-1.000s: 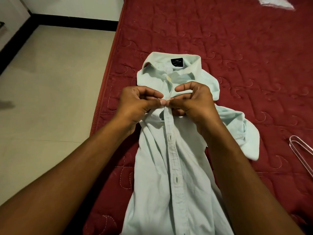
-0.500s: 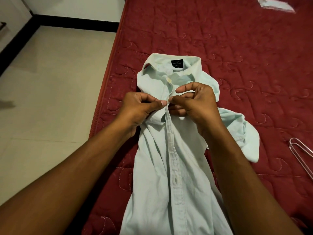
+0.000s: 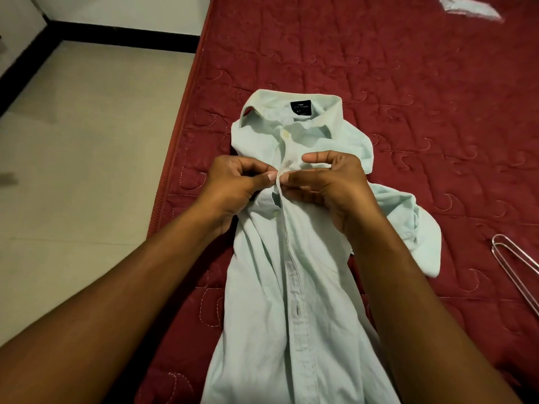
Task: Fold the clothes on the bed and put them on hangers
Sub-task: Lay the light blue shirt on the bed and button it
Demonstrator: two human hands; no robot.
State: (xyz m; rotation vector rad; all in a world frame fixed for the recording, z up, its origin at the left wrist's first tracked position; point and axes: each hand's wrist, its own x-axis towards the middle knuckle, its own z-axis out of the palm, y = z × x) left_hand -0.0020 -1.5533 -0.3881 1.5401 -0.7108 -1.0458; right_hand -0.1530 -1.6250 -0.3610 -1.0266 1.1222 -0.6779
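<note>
**Both hands pinch the shirt front below the collar**

A mint dress shirt point(image 3: 291, 316) lies front-up on a quilted maroon mattress point(image 3: 379, 68), its collar point(image 3: 262, 104) at the far end and its body running back toward the person. Inside the collar sits a black label point(image 3: 300, 107), and a pale button point(image 3: 285, 133) shows just below it.

The left hand point(image 3: 233, 188) comes in from the shirt's left edge. Its fingers are curled, and thumb and forefinger pinch the cloth at the button placket point(image 3: 294, 272), a little below the collar. The right hand point(image 3: 329, 185) meets it from the other side, thumb tip pressed to the same raised fold and forefinger arched above it; the rest of its fingers are tucked under against the shirt front. The two thumbs almost touch across the fold. Whether a button sits between them cannot be told. Just below the hands another button point(image 3: 274, 212) lies open on the left half of the shirt front.

The shirt's right sleeve point(image 3: 408, 223) is bunched up beside the right forearm. Well to the right of the shirt, a wire hanger point(image 3: 516, 263) rests on the mattress, partly cut off by the frame edge. Far beyond the collar a white scrap point(image 3: 469, 8) lies on the mattress. To the left of the shirt, past the mattress edge, is pale tiled floor point(image 3: 87, 141) with a black skirting point(image 3: 125, 43).
</note>
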